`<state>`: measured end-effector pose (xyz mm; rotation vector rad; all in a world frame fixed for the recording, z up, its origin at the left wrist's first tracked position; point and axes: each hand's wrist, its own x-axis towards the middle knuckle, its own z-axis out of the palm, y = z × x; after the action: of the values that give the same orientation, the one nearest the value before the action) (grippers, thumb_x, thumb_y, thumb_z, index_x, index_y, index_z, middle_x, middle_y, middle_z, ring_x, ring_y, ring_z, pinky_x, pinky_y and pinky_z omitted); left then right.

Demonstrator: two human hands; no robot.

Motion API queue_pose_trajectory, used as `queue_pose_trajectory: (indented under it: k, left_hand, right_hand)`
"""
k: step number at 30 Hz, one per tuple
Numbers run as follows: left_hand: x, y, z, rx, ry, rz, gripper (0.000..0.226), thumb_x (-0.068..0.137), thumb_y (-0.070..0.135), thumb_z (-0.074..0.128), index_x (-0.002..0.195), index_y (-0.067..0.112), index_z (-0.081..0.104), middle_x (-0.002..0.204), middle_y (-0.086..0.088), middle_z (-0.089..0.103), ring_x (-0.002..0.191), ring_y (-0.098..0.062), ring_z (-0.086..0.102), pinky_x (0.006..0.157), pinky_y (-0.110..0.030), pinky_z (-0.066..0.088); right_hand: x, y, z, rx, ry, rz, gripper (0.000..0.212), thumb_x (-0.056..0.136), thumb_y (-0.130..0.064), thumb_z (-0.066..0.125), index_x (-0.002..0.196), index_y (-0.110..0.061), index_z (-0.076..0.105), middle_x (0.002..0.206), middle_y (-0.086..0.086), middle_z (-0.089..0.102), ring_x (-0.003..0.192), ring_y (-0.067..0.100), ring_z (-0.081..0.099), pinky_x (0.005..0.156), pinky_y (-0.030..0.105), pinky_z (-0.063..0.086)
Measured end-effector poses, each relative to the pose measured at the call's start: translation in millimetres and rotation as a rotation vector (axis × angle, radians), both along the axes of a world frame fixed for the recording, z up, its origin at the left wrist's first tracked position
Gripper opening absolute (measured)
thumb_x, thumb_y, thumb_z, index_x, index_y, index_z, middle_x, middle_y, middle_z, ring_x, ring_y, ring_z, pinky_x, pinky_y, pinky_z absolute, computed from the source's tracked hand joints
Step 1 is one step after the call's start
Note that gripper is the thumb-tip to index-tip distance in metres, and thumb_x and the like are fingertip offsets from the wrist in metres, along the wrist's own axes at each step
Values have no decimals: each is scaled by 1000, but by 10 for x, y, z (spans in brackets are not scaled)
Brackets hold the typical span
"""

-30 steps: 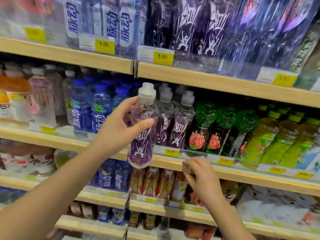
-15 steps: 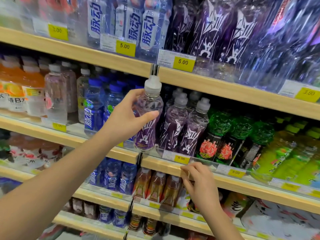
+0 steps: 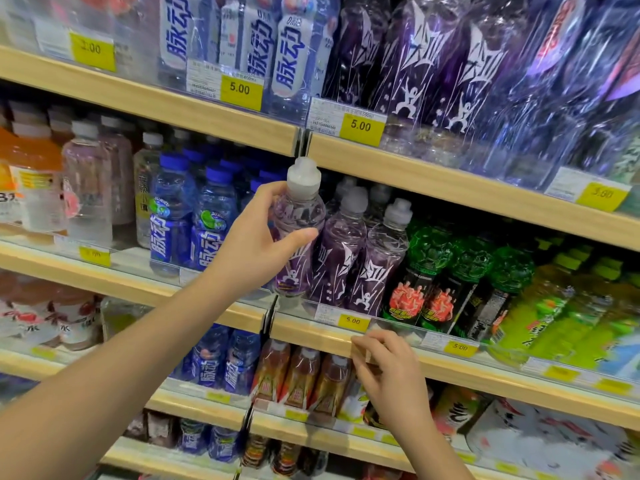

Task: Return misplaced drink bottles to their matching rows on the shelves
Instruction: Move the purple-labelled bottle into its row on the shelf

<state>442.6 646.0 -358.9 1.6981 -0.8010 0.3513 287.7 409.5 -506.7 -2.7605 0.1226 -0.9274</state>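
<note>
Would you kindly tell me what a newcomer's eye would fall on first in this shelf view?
The left hand at centre grips a white-capped purple bottle, held upright just left of the row of matching purple bottles on the middle shelf. Below, the right hand rests with curled fingers against that shelf's wooden edge. Bright green bottles stand right of the purple row.

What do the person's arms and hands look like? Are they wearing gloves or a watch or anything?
Nothing at all. The left hand and the right hand are bare, with no gloves, rings or watch showing. The left arm and right arm are bare too, with no sleeve or bracelet as far as the picture reaches.
</note>
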Motion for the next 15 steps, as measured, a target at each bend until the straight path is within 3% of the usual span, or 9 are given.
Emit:
queue_pose_trajectory:
  k: [9,12,15]
  left_hand:
    - [48,-77,-64,2,-13,-43,67,80,52,72,137,47,36,128,32,53,119,9,52,99,-29,47]
    - [98,-135,-135,50,-10,-29,71,80,54,71,140,40,35,134,21,53,124,1,52,106,-37,46]
    - [155,-175,-189,96,-11,20,70,84,53,71,142,38,35,136,14,51,123,-3,50,104,-34,44]
  right_hand:
    - [-38,19,18,28,57,-15,29,92,-28,75,121,-30,71,118,-22,54,108,3,51,93,27,47]
    - [-39,30,43,31,51,-8,27,91,-27,76,118,-29,72,116,-21,55,106,4,52,92,27,46]
    - [-22,25,66,27,44,-5,25,91,-26,77,116,-27,74,113,-18,57,103,5,53,89,26,45]
